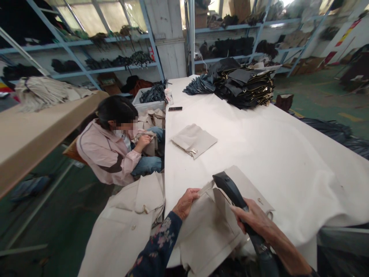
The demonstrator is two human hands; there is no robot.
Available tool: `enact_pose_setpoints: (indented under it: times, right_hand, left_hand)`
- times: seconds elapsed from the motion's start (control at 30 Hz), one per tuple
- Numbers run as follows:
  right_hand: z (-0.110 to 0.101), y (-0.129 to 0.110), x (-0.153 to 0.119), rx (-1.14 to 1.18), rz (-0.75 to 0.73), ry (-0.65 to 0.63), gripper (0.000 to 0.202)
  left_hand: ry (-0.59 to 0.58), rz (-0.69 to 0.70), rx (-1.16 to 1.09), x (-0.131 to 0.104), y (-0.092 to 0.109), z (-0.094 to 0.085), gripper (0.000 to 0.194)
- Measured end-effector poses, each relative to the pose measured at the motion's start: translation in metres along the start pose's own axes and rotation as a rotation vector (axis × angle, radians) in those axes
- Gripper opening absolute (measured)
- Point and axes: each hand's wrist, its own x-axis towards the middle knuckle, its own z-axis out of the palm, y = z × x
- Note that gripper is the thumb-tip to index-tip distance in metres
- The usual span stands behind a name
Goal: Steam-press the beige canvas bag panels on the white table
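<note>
My left hand [186, 203] pinches the upper edge of a beige bag piece [210, 227], which hangs over the table's near edge. Its mouth stands partly open, and a flap with a small metal fitting spreads to the right. In my right hand [256, 219] is a black wand-shaped tool [230, 186] with a wide, angled head, gripped round its handle. The head is over the bag's opening; whether it touches the cloth I cannot tell. Farther up the table lies another beige piece [196, 139] with gold-coloured hardware.
At the left a seated person [111, 142] handles beige cloth. More beige pieces [129, 219] are heaped beside the white table [259, 142]. A stack of black pieces [245, 82], a phone [175, 109] and a white cup [168, 96] stand toward the far end, with shelves behind.
</note>
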Motion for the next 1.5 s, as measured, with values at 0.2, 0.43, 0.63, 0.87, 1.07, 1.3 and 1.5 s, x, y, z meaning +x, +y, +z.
enact_pose_setpoints:
  times: [0.2,0.43,0.63,0.87,1.07,1.3,1.5]
  right_hand:
    - [0.005,0.0,-0.023,-0.027,0.026,-0.13,0.022]
    - [0.011,0.001,-0.031,-0.008,-0.02,-0.101,0.023]
    - [-0.021,0.005,-0.055,-0.032,-0.021,0.094,0.035]
    - [-0.037,0.025,-0.081,-0.071,0.06,0.162,0.043]
    - [-0.044,0.051,-0.097,-0.043,0.071,0.166,0.039]
    - [-0.024,0.071,-0.096,0.002,0.121,0.043,0.034]
    - [-0.002,0.083,-0.078,-0.074,0.128,-0.058,0.029]
  left_hand:
    - [-0.037,0.053,0.058,-0.009,0.001,0.01,0.028]
    - [-0.047,0.151,0.323,-0.019,0.035,0.022,0.03]
    - [0.106,0.396,0.512,-0.034,0.128,0.027,0.025]
    - [0.211,1.036,1.428,-0.074,0.137,0.092,0.023]
    - [-0.051,0.782,1.899,-0.05,-0.019,0.075,0.031]
    - [-0.05,0.594,1.758,-0.058,-0.152,0.031,0.044]
    - [0.2,0.662,1.398,-0.068,-0.15,0.004,0.023]
